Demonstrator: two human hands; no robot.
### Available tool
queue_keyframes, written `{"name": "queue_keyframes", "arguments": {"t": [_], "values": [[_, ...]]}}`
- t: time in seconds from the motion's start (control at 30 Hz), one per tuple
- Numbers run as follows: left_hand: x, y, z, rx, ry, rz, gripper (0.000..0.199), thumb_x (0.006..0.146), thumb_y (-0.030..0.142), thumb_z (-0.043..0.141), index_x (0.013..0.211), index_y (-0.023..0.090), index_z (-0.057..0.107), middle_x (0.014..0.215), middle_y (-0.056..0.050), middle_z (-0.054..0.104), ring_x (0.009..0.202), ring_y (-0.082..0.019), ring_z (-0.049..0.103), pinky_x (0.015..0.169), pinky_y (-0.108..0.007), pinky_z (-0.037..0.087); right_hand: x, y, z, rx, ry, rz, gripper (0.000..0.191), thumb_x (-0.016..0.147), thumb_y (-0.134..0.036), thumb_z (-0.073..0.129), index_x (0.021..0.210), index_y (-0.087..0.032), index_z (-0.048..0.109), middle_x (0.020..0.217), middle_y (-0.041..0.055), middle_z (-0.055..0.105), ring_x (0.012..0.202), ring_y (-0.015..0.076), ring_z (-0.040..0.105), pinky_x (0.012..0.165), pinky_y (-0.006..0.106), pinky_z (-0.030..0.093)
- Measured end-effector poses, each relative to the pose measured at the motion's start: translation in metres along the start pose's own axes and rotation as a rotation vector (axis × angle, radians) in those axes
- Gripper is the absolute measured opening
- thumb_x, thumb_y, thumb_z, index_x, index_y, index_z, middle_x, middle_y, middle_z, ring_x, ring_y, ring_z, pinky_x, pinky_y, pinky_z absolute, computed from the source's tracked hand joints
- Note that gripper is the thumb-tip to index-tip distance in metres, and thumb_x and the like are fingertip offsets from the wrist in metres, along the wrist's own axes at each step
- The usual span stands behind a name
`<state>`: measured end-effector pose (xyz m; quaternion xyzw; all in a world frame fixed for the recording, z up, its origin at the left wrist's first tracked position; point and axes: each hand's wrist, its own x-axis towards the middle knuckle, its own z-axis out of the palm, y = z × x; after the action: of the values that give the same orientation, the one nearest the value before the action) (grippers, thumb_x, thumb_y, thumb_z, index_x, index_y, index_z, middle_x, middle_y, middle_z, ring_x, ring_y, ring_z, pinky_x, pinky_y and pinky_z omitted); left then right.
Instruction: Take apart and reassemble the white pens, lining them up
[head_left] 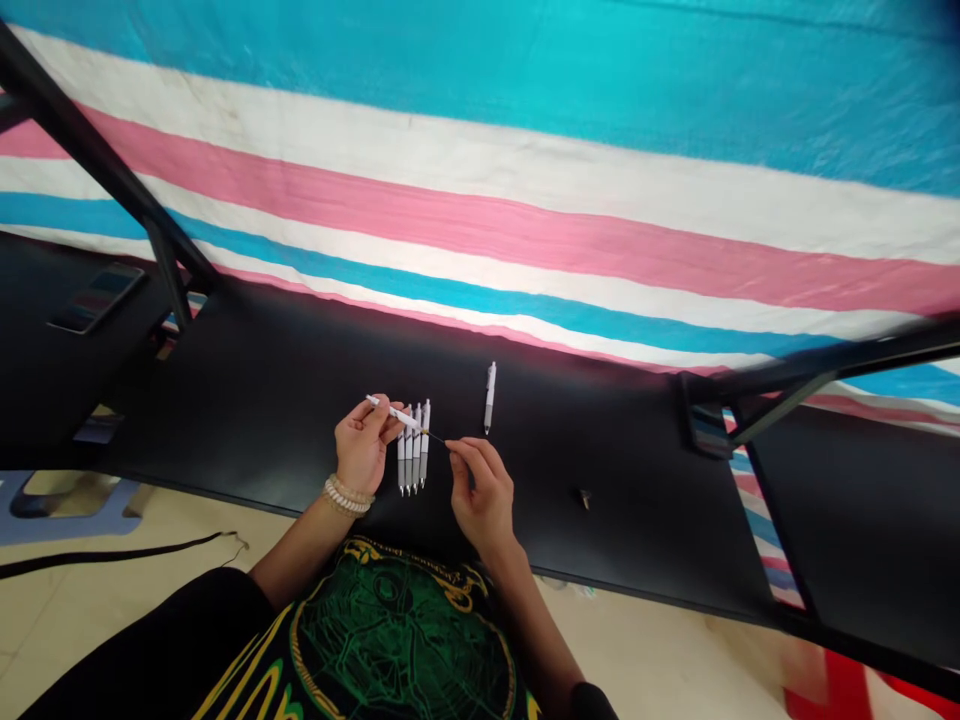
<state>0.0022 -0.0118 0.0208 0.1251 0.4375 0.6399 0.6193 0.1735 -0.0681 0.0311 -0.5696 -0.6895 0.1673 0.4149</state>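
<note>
My left hand point(364, 440) pinches a white pen barrel point(405, 419), tilted down to the right. A thin dark refill point(436, 437) runs from the barrel's lower end to the fingertips of my right hand point(481, 492), which are closed on it. Beneath the barrel lie several white pens point(412, 465) with grey grips, side by side with tips toward me. Farther right and back, a single white and grey pen point(490, 398) lies apart from the row. Well to the right of my right hand is a small object point(584, 498), too small to identify.
The black table point(600, 430) runs across in front of me, with black metal frame posts point(169, 245) at the left and right. Behind it hangs a striped sheet point(480, 225). A phone point(97, 298) lies at the far left. A blue plastic stool point(71, 508) stands below.
</note>
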Motion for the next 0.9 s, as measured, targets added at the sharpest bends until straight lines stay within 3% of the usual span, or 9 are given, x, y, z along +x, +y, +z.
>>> {"name": "queue_keyframes", "arguments": {"t": [0.27, 0.4, 0.53, 0.7, 0.8, 0.9], "values": [[-0.01, -0.014, 0.008, 0.089, -0.121, -0.01, 0.032, 0.077, 0.035, 0.081, 0.095, 0.013, 0.067, 0.087, -0.009, 0.075, 0.079, -0.021, 0.074, 0.076, -0.036, 0.062, 0.006, -0.009, 0.01, 0.003, -0.055, -0.036, 0.029, 0.097, -0.013, 0.047, 0.121, -0.022, 0.061, 0.113, 0.0111, 0.061, 0.105, 0.0217, 0.062, 0.093, 0.038, 0.055], [-0.008, -0.016, 0.008, 0.092, -0.11, -0.004, 0.033, 0.076, 0.036, 0.081, 0.096, 0.013, 0.066, 0.086, -0.008, 0.074, 0.078, -0.021, 0.074, 0.076, -0.035, 0.062, 0.005, -0.009, 0.014, 0.059, -0.029, 0.012, 0.033, 0.097, -0.013, 0.046, 0.128, -0.021, 0.056, 0.117, 0.0121, 0.058, 0.105, 0.0208, 0.062, 0.092, 0.037, 0.056], [-0.005, -0.015, 0.006, 0.114, -0.117, -0.029, 0.036, 0.076, 0.037, 0.081, 0.099, 0.013, 0.067, 0.086, -0.009, 0.074, 0.077, -0.02, 0.074, 0.073, -0.034, 0.061, 0.002, -0.004, 0.016, 0.118, -0.024, 0.08, 0.032, 0.098, -0.017, 0.048, 0.13, -0.022, 0.052, 0.099, 0.0068, 0.064, 0.092, 0.0189, 0.065, 0.087, 0.036, 0.057], [-0.004, -0.014, 0.006, 0.091, -0.087, -0.006, 0.034, 0.074, 0.037, 0.083, 0.093, 0.014, 0.067, 0.086, -0.009, 0.074, 0.082, -0.021, 0.074, 0.077, -0.035, 0.061, 0.003, 0.0, 0.016, 0.166, -0.015, 0.126, 0.04, 0.094, -0.021, 0.055, 0.134, -0.021, 0.048, 0.112, 0.0094, 0.063, 0.093, 0.019, 0.066, 0.085, 0.037, 0.057], [-0.003, -0.014, 0.006, 0.087, -0.086, -0.006, 0.034, 0.074, 0.037, 0.083, 0.093, 0.014, 0.067, 0.087, -0.009, 0.074, 0.083, -0.021, 0.074, 0.077, -0.035, 0.061, 0.003, 0.002, 0.015, 0.203, -0.031, 0.157, 0.036, 0.096, -0.02, 0.052, 0.132, -0.022, 0.048, 0.099, 0.0054, 0.066, 0.089, 0.018, 0.067, 0.085, 0.036, 0.057], [-0.003, -0.014, 0.006, 0.092, -0.083, -0.002, 0.035, 0.073, 0.037, 0.083, 0.093, 0.014, 0.067, 0.088, -0.009, 0.074, 0.08, -0.02, 0.073, 0.076, -0.035, 0.061, 0.002, 0.002, 0.014, 0.209, -0.003, 0.203, 0.035, 0.096, -0.024, 0.056, 0.13, -0.022, 0.049, 0.103, 0.0065, 0.067, 0.091, 0.0185, 0.068, 0.085, 0.036, 0.057]]}}
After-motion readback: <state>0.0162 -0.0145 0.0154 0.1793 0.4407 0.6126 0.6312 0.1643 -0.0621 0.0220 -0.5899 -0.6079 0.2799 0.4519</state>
